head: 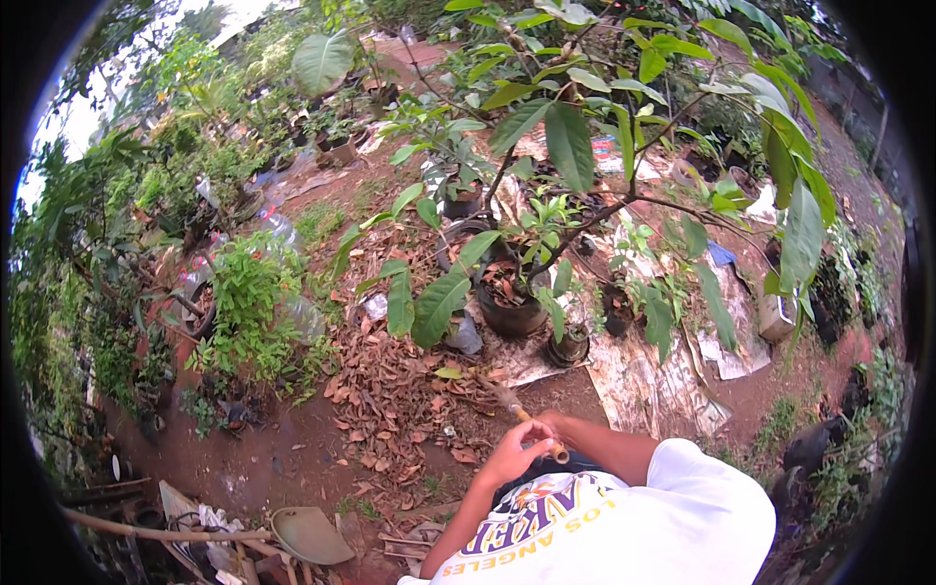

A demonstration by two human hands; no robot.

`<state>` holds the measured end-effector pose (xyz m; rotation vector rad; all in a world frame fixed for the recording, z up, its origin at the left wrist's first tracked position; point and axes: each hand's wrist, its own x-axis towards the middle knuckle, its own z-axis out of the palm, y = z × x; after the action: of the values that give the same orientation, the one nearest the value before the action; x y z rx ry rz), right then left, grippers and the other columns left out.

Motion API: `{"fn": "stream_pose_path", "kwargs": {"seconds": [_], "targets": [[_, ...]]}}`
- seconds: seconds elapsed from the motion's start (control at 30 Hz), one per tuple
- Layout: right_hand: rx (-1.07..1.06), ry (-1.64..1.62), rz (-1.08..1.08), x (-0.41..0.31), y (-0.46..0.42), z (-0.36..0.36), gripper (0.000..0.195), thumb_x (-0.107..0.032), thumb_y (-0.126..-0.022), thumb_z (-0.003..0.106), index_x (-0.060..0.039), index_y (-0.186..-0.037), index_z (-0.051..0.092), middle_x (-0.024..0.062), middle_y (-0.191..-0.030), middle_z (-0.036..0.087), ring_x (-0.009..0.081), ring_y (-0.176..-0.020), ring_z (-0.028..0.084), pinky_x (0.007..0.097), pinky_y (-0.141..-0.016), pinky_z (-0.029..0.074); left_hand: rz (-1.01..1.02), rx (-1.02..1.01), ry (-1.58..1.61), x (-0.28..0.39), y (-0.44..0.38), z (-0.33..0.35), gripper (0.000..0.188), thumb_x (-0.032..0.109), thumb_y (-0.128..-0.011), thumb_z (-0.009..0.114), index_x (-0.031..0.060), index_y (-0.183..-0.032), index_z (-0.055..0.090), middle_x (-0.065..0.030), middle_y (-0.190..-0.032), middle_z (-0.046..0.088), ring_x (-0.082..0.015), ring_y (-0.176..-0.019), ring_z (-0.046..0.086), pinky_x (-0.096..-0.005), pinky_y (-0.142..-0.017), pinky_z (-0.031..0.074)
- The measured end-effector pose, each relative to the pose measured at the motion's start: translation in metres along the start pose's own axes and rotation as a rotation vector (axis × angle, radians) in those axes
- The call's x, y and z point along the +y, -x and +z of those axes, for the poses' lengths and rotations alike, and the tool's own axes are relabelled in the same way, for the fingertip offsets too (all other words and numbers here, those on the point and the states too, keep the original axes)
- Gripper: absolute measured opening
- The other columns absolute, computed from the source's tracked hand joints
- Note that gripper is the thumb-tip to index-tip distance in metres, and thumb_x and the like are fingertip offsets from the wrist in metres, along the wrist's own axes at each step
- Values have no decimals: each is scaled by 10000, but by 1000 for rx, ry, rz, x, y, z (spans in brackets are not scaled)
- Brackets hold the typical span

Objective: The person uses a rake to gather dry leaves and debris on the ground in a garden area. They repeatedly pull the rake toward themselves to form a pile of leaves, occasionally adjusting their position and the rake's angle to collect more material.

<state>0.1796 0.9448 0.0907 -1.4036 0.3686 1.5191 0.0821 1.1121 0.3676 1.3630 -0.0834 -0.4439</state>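
Note:
Both my hands are on the bamboo handle point(559, 453) of a broom, close to my body at the lower middle. My left hand point(515, 453) is around the handle near its end. My right hand point(553, 424) grips it just beyond, partly hidden behind the left. From my hands the handle points away and up, and its bristles point(497, 387) meet the ground, blurred, at the edge of a heap of dry brown leaves point(395, 395). A dark round pot point(512, 314) with a leafy shrub stands behind the heap.
Branches with large leaves point(570, 146) hang over the pots. A small pot point(569, 347) stands on worn sheeting point(636, 380) at the right. Plastic bottles point(281, 227) lie among plants at the left. Poles point(168, 534) and a dustpan-like piece point(311, 534) lie at the lower left.

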Motion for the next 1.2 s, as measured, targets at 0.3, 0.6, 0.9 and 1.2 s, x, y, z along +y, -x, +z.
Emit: {"fn": "stream_pose_path", "kwargs": {"seconds": [0.3, 0.6, 0.9, 1.2], "targets": [[-115, -194, -302, 1, 152, 27, 293, -225, -906, 711, -6, -1094, 663, 70, -971, 689, 171, -738, 669, 315, -600, 553, -190, -460, -229, 29, -28, 19, 249, 141, -928, 735, 55, -1150, 662, -58, -1245, 670, -183, -1186, 592, -363, -1074, 435], [370, -259, -255, 64, 199, -22, 230, -184, -900, 674, 24, -813, 718, 111, -776, 683, 176, -603, 647, 289, -502, 492, -32, -727, -305, 35, -58, 56, 308, 211, -933, 730, 39, -1178, 658, -107, -1248, 674, -211, -1224, 592, -385, -1084, 438], [697, 80, 33, 41, 136, -51, 151, -47, -825, 670, 90, -878, 705, 182, -724, 676, 258, -554, 669, 396, -455, 529, 5, -319, -254, 8, -33, 12, 252, 171, -916, 738, 17, -1105, 675, -94, -1061, 712, -194, -1004, 670, -353, -941, 525], [447, 221, 64, -78, 85, 106, 194, -158, -829, 735, 30, -877, 730, 140, -778, 700, 218, -596, 664, 387, -460, 496, -77, 198, -98, -9, 30, -89, 189, 125, -958, 696, 41, -1127, 681, -47, -1123, 710, -155, -1091, 655, -326, -980, 497]]}}
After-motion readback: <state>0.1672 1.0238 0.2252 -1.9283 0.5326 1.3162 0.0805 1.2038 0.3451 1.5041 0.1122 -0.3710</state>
